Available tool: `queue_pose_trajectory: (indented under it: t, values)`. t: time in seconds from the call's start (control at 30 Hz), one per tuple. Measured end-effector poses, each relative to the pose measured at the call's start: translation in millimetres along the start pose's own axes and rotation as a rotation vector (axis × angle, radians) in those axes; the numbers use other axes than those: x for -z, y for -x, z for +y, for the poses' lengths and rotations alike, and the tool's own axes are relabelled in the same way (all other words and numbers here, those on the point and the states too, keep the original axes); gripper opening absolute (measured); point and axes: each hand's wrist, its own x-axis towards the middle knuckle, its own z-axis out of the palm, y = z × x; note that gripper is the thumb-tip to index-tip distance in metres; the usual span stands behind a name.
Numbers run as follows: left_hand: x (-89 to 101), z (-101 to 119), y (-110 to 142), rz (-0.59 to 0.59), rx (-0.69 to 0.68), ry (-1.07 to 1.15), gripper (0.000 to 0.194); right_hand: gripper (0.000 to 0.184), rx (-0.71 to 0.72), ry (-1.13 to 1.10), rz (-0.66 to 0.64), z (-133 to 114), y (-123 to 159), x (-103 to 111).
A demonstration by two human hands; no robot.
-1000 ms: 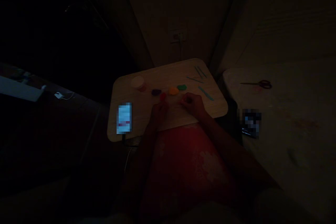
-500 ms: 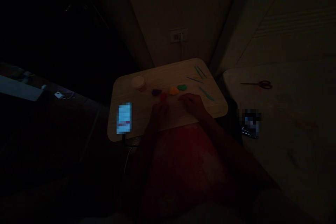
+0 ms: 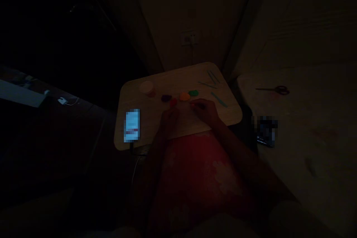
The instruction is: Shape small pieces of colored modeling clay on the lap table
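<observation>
The light is very dim. My left hand point(image 3: 169, 117) rests low over the small table with fingers curled, and a red lump of modelling clay point(image 3: 173, 102) shows at its fingertips. My right hand point(image 3: 205, 110) is bent into a pinch, with a tiny reddish bit of modelling clay point(image 3: 193, 104) at its fingertips. Just beyond the hands lie a purple lump point(image 3: 166, 98), an orange lump point(image 3: 184, 96) and a green lump point(image 3: 193, 93). A teal flat modelling tool point(image 3: 219, 99) lies right of my right hand.
On the wooden table point(image 3: 147, 119) are a lidded tub point(image 3: 147, 87), a lit phone point(image 3: 132, 125) and thin teal sticks point(image 3: 213, 77). To the right, scissors point(image 3: 279, 89) and a blurred dark device point(image 3: 267, 131) lie on a pale surface. A wall socket point(image 3: 189, 38) holds a plug.
My right hand's fingers flattened together half a second ago and now curl into a pinch again, with a reddish bit showing. My left hand and the clay lumps stay nearly where they were.
</observation>
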Motion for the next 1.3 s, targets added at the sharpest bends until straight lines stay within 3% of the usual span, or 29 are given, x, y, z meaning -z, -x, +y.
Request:
queue_pose_trajectory:
  t: [0.3, 0.53, 0.9, 1.1, 1.3]
  values:
    - [-0.5, 6.7, 0.6, 0.005, 0.005, -0.020, 0.049, 0.025, 0.145, 0.095, -0.052, -5.1, -2.0, 4.3]
    - [-0.5, 6.9, 0.4, 0.008, 0.001, -0.021, 0.049, 0.019, 0.058, 0.068, -0.013, -3.8, -1.6, 1.8]
    - [-0.8, 4.8, 0.3, 0.006, -0.010, -0.012, 0.049, 0.035, 0.061, 0.135, -0.039, -9.7, -3.2, 2.1]
    - [-0.2, 3.5, -0.6, -0.002, 0.004, -0.003, 0.049, 0.021, 0.096, 0.114, -0.068, -4.1, -3.3, 2.2]
    - [-1.1, 3.1, 0.5, 0.012, 0.021, 0.019, 0.052, 0.028, 0.083, 0.135, -0.060, -4.8, -2.2, 3.5]
